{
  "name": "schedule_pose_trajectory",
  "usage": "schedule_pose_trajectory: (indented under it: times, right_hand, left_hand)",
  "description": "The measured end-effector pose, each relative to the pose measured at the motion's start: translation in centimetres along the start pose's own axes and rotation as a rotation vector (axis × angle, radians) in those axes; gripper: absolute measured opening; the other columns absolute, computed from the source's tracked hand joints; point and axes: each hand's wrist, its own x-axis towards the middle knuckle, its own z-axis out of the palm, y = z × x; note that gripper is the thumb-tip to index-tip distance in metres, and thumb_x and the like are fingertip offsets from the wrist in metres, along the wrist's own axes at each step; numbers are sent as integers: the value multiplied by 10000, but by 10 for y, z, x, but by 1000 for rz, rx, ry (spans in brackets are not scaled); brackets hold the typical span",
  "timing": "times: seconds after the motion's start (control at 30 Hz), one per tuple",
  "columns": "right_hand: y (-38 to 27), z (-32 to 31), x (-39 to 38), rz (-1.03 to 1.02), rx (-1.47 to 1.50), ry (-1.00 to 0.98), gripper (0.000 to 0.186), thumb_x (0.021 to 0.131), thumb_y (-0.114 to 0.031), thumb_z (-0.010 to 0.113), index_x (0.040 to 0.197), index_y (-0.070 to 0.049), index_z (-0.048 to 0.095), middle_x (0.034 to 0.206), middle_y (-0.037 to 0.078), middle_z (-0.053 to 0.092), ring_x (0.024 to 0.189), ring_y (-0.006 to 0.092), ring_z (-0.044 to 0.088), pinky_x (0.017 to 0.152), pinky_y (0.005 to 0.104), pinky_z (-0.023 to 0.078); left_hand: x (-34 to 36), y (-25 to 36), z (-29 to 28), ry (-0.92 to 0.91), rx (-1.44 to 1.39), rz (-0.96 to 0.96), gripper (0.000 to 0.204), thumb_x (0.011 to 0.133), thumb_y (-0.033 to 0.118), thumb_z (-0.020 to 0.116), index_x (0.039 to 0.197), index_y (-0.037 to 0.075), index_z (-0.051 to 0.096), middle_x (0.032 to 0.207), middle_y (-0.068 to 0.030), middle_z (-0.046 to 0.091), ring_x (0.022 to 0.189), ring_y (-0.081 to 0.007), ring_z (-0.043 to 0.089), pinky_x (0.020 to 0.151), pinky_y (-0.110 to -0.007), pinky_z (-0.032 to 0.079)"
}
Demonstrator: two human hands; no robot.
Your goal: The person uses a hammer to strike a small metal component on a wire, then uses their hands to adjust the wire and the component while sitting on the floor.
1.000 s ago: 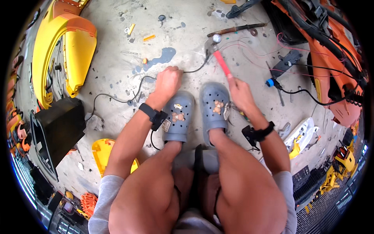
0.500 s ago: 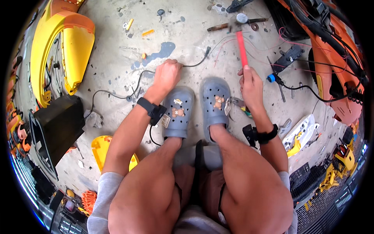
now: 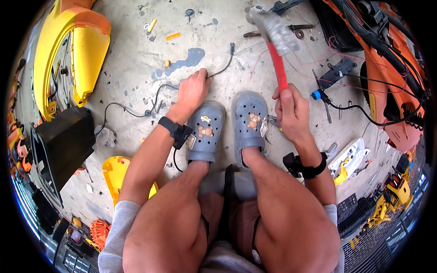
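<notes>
Bright, whitish light is falling over the concrete floor, washing it pale, while shadow is darkening the gap between the thighs. A soft sheen is lying along the yellow curved panel. Motion is smearing the head of the hammer into a translucent streak, whereas the grey clogs are looking fairly sharp. Fisheye distortion is bending the outer edges, black vignetting is swallowing the corners, and bluish-white streaks are glaring at the lower-left rim.

Two hands; one hammer; two clogs; two wristbands
</notes>
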Motion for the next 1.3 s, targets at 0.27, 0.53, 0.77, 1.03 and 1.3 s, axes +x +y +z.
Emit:
schedule_pose_trajectory:
  times: [0.27,0.53,0.77,1.03,1.3]
  right_hand:
    - [72,24,44,113,-312,-34,511,1019,-434,407,820,12,557,622,125,519,623,196,536,617,354,438]
    - [-27,13,30,-16,160,16,476,1016,-418,460,772,-15,524,604,-14,475,550,63,447,488,259,352]
    - [54,30,50,130,-417,-36,522,994,-445,488,818,41,563,593,126,469,570,126,483,541,336,407]
    - [-34,33,47,-71,37,67,465,1013,-370,464,773,23,533,588,141,477,543,162,457,540,348,399]
    - [-1,18,49,39,-214,83,454,1037,-383,385,802,-15,510,565,80,471,500,124,492,466,308,361]
  left_hand:
    - [5,6,-3,-35,-51,-12,187,922,223,592,943,45,542,892,-170,661,817,-393,632,680,-468,500]
    - [1,1,-11,-45,-64,-4,168,922,214,585,953,56,538,874,-179,654,824,-391,630,686,-476,493]
    - [8,10,-8,-10,-110,36,176,915,219,592,940,51,546,866,-186,654,826,-396,628,684,-480,494]
    - [1,7,-11,-45,-82,-5,174,917,205,582,947,45,522,891,-186,649,841,-396,629,691,-489,498]
    - [-10,-1,-6,3,-82,31,159,923,203,574,948,54,523,905,-154,638,877,-372,623,701,-479,501]
